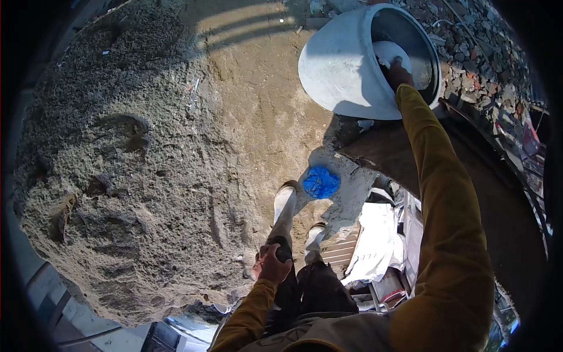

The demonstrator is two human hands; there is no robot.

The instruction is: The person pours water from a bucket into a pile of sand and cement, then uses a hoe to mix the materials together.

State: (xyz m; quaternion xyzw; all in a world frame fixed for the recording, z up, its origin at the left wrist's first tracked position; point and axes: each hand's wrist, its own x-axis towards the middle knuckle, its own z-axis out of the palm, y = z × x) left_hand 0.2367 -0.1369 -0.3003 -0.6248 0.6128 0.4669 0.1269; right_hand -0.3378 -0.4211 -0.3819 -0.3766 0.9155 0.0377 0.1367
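A large pale drum (pixel 337 64) lies tilted on its side at the upper right, its mouth facing right. My right hand (pixel 399 73) reaches into that mouth, its fingers against a rounded whitish thing (pixel 388 51) inside. The fingertips are partly in shadow, and how firmly they hold it is unclear. My left hand (pixel 272 265) rests on my left leg near the knee, fingers bent over the dark cloth. A crumpled blue plastic bag (pixel 321 182) lies on the ground just beyond my feet.
A big heap of grey-brown sand (pixel 135 193) fills the left side. Broken rubble (pixel 469 70) lies at the upper right. A dark curved sheet (pixel 469 158) is under my right arm. White sacks (pixel 375 234) lie right of my legs.
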